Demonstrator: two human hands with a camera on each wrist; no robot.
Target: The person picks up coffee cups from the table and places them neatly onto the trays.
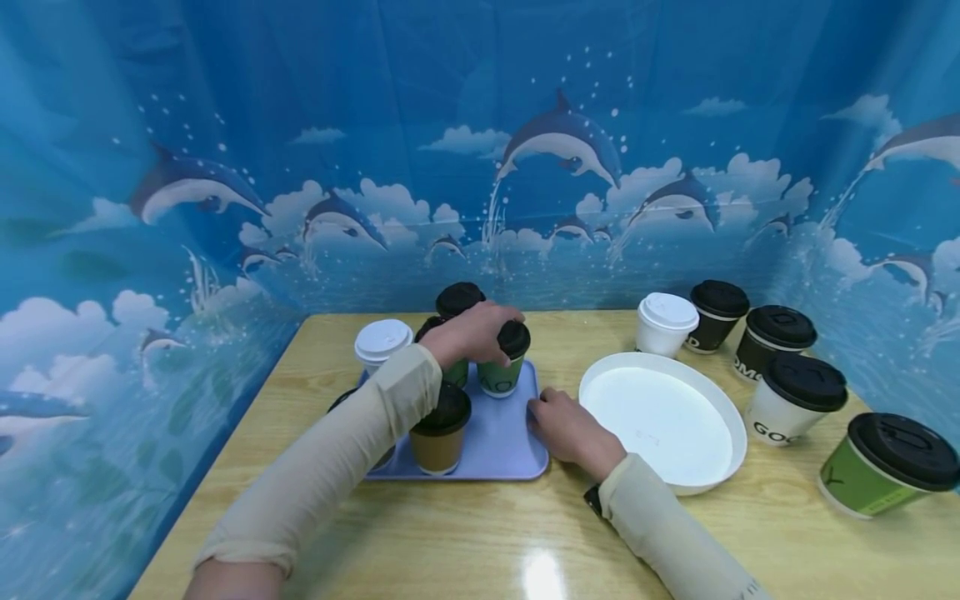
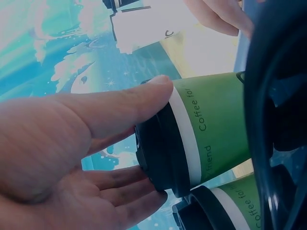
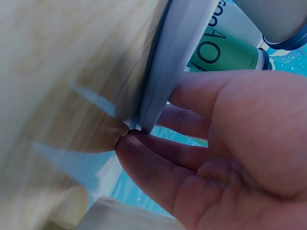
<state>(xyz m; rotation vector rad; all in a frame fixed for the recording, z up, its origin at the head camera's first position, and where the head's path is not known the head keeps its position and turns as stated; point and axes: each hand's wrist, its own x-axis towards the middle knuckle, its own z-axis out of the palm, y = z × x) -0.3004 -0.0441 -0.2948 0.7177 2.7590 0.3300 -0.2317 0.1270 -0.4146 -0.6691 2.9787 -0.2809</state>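
Observation:
My left hand (image 1: 474, 335) holds a green paper coffee cup (image 1: 498, 379) by its black lid, thumb on one side and fingers on the other in the left wrist view. That cup stands upright over the back right of a lilac tray (image 1: 519, 437). Pinched at the tray's right edge is my right hand (image 1: 572, 432), its thumb against the rim in the right wrist view. Also on the tray are a brown cup (image 1: 438, 446), a white-lidded cup (image 1: 381, 340), and a black-lidded cup (image 1: 459, 298) at the back. My left sleeve partly hides others.
Right of the tray lies a round white dish (image 1: 738, 433). Beyond it, cups stand in a curve: a white cup (image 1: 663, 325), two black cups, a white cup with a black lid (image 1: 795, 400), and a green cup (image 1: 870, 475). A dolphin-print curtain (image 1: 480, 100) surrounds the table.

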